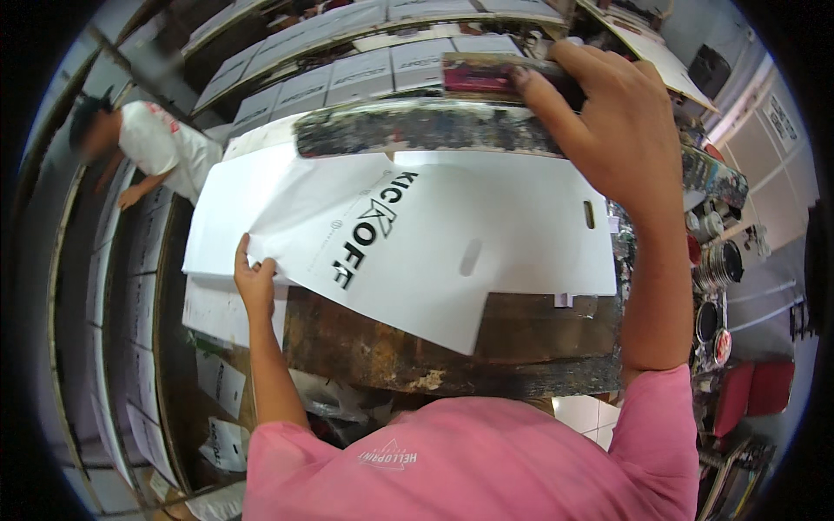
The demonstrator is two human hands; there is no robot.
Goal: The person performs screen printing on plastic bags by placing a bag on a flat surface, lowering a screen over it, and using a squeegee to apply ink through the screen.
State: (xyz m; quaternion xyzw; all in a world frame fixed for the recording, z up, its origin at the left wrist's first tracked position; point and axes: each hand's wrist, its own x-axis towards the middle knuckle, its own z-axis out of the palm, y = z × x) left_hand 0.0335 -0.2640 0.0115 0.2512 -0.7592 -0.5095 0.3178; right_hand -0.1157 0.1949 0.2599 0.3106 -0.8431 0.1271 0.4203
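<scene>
White printed sheet (382, 252), one: black lettering, spread over the brown stained worktable (391, 339), its lower corner overhanging bare wood. Left hand (254, 276): thumb and fingers pinching the sheet's left edge. Right hand (612, 117): fingers wrapped around a long bar (478, 76) with reddish smears, apparently a squeegee, above the paint-crusted frame edge (426, 128). White sheets (213, 226): beside the left hand. Co-worker (161, 143), white shirt: far left, near racks (161, 347).

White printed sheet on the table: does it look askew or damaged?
The printed sheet sits askew to the table edge, its near corner jutting out; the left hand grips its left end. No tear shows.
</scene>
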